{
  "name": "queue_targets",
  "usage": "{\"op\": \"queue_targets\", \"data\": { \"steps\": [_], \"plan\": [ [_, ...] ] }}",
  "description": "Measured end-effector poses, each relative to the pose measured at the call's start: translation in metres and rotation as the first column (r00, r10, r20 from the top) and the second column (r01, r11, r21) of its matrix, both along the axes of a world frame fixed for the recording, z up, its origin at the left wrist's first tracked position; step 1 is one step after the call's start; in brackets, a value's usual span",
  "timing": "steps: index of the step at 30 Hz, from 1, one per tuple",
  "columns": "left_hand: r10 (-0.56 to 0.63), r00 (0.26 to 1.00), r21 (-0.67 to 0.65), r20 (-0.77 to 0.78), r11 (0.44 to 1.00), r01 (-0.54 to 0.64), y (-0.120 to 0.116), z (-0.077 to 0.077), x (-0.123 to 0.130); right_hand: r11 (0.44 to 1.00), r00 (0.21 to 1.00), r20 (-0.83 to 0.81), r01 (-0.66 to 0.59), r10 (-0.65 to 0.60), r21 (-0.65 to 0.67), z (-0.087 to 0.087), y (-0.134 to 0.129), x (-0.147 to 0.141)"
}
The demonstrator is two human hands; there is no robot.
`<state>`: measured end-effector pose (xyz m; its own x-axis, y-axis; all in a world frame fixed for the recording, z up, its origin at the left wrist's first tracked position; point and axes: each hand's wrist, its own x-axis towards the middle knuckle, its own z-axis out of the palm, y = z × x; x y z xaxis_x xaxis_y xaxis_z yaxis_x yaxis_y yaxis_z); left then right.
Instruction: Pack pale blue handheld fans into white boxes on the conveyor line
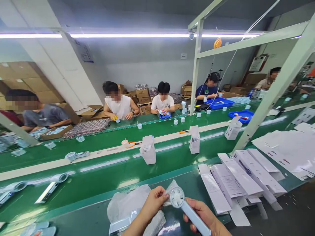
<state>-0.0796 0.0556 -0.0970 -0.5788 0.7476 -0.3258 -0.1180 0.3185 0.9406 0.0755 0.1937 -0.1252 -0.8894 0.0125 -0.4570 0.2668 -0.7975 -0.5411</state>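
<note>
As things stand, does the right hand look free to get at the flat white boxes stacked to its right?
Probably not: the right hand is holding the handheld fan, though nothing lies between it and the flat boxes.

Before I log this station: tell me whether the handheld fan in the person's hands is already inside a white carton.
No, the handheld fan is bare, held between the left hand and right hand, beside the flat white cartons.

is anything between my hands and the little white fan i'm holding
Nothing visible: the right hand wraps the white handheld fan's handle directly, and the left hand pinches a thin clear plastic bag at its round head.
</note>
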Motion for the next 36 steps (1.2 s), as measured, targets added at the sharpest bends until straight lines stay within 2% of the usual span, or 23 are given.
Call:
{"op": "queue_targets", "data": {
  "steps": [1, 3, 5, 6, 8, 12, 14, 17, 20, 23, 25, 29, 33, 36],
  "plan": [
    [-0.028, 0.979, -0.090, -0.202, 0.996, 0.010, 0.001, 0.001, -0.005, 0.998, 1.000, -0.003, 0.009, -0.009, 0.068, 0.003, -0.002, 0.001],
    [-0.112, 0.842, -0.233, -0.528, 0.972, -0.017, 0.003, 0.004, -0.012, 0.986, 0.999, 0.007, 0.030, -0.032, 0.164, 0.007, -0.007, 0.002],
    [-0.182, 0.706, -0.308, -0.685, 0.950, -0.054, 0.006, 0.007, -0.013, 0.976, 0.995, 0.030, 0.092, -0.100, 0.195, 0.010, -0.013, 0.003],
    [-0.201, 0.670, -0.323, -0.715, 0.944, -0.061, 0.006, 0.008, -0.012, 0.972, 0.988, 0.040, 0.136, -0.146, 0.192, 0.011, -0.016, 0.004],
    [-0.186, 0.665, -0.313, -0.723, 0.947, -0.076, 0.007, 0.008, -0.008, 0.966, 0.978, 0.062, 0.188, -0.201, 0.176, 0.012, -0.022, 0.005],
    [0.000, 0.804, -0.187, -0.594, 0.973, -0.138, 0.002, 0.003, 0.004, 0.963, 0.968, 0.081, 0.224, -0.237, 0.149, 0.012, -0.029, 0.005],
    [0.048, 0.824, -0.111, -0.564, 0.985, -0.134, -0.001, 0.002, 0.009, 0.964, 0.967, 0.093, 0.223, -0.238, 0.147, 0.011, -0.031, 0.004],
    [-0.039, 0.746, -0.055, -0.665, 0.998, 0.004, -0.006, 0.003, 0.014, 0.949, 0.949, 0.118, 0.271, -0.292, 0.162, 0.008, -0.033, 0.002],
    [-0.214, 0.625, -0.162, -0.750, 0.977, 0.140, -0.012, 0.000, 0.018, 0.910, 0.911, 0.134, 0.359, -0.390, 0.205, 0.003, -0.036, 0.000],
    [-0.306, 0.590, -0.248, -0.747, 0.952, 0.179, -0.017, -0.006, 0.020, 0.883, 0.895, 0.134, 0.377, -0.425, 0.280, -0.004, -0.039, -0.003],
    [-0.312, 0.601, -0.239, -0.736, 0.950, 0.200, -0.018, -0.010, 0.020, 0.887, 0.905, 0.142, 0.345, -0.401, 0.306, -0.008, -0.039, -0.004],
    [-0.252, 0.726, -0.233, -0.640, 0.964, 0.129, -0.017, -0.013, 0.021, 0.916, 0.920, 0.162, 0.310, -0.356, 0.254, -0.007, -0.034, -0.005],
    [-0.367, 0.709, -0.262, -0.601, 0.930, 0.260, -0.013, -0.015, 0.029, 0.909, 0.884, 0.243, 0.349, -0.400, 0.227, 0.004, -0.031, -0.007],
    [-0.336, 0.764, -0.300, -0.551, 0.934, 0.194, -0.005, -0.017, 0.035, 0.893, 0.835, 0.320, 0.435, -0.448, 0.118, 0.011, -0.030, -0.007]
  ]
}}
